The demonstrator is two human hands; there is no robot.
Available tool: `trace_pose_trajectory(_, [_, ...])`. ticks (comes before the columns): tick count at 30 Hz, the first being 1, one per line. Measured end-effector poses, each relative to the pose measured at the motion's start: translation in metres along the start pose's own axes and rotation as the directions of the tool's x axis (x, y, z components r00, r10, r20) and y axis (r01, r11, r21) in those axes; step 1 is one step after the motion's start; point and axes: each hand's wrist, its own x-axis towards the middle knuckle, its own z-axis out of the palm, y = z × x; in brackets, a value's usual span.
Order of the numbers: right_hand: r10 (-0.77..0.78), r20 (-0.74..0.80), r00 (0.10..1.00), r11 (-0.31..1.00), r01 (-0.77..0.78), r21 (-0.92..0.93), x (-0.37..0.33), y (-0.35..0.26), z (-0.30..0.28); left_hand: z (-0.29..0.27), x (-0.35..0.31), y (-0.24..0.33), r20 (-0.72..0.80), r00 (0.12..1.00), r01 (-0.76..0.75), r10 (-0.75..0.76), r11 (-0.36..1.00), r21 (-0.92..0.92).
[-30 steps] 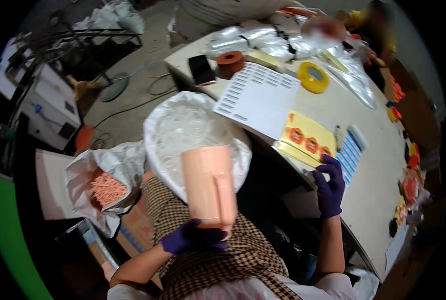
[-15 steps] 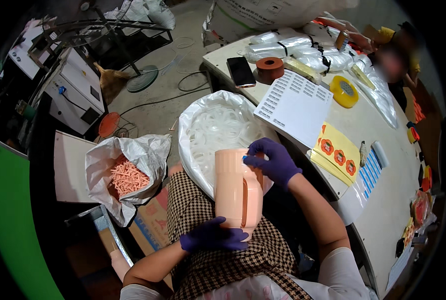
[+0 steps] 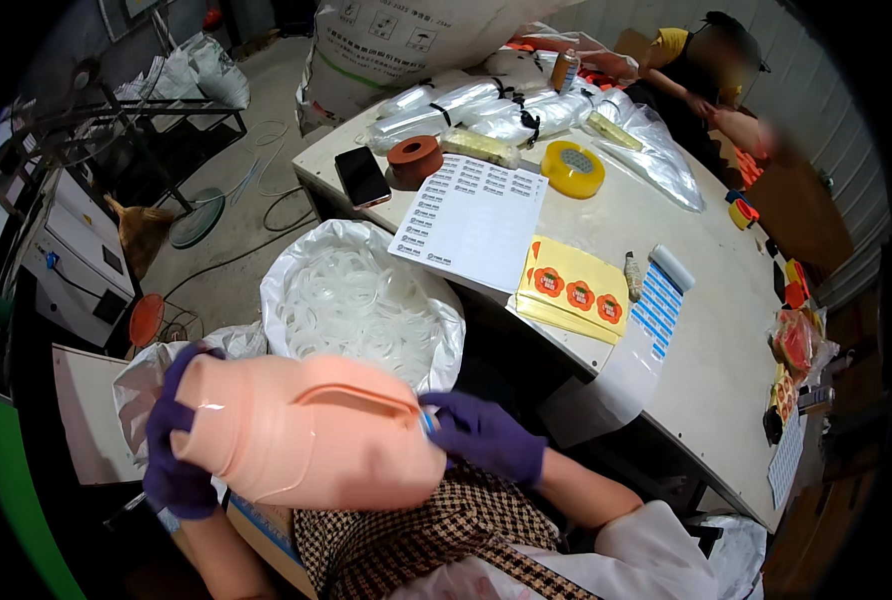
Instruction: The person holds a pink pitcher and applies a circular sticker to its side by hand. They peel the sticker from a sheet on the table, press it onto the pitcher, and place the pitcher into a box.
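A salmon-pink plastic jug with a moulded handle lies on its side over my lap, its neck end to the left. My left hand, in a purple glove, grips that neck end. My right hand, also gloved in purple, presses a small blue-and-white sticker against the jug's base end. Behind the jug stands an open white sack full of clear plastic rings.
A white table carries a white label sheet, yellow sheets of orange stickers, a blue label strip, a yellow tape roll, a brown tape roll and a phone. Another person sits at the far end.
The jug has tipped from upright to lying sideways. My right hand came from the table's label sheets to the jug and now presses on its base end.
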Motion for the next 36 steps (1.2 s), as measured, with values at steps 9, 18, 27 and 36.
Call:
trace_pose_trajectory(9, [-0.595,-0.596,0.539,0.731,0.055,-0.68,0.05,0.046,-0.19,0.032,0.039,-0.171,0.331,0.937,-0.101,-0.114,0.817,0.568])
trace_pose_trajectory(18, [-0.503,-0.642,0.579,0.676,-0.199,-0.71,0.083,0.085,-0.209,0.025,0.059,-0.144,0.25,0.892,0.364,-0.376,0.927,0.094])
trace_pose_trajectory(27, [-0.408,-0.668,0.623,0.808,-0.094,-0.581,0.075,0.082,-0.214,0.031,0.045,-0.116,0.329,0.875,0.239,-0.355,0.907,0.346])
trace_pose_trajectory(36, [-0.175,-0.362,0.916,0.937,0.268,0.224,0.042,0.058,-0.244,0.025,0.031,-0.16,0.196,0.921,0.276,-0.337,0.919,0.283])
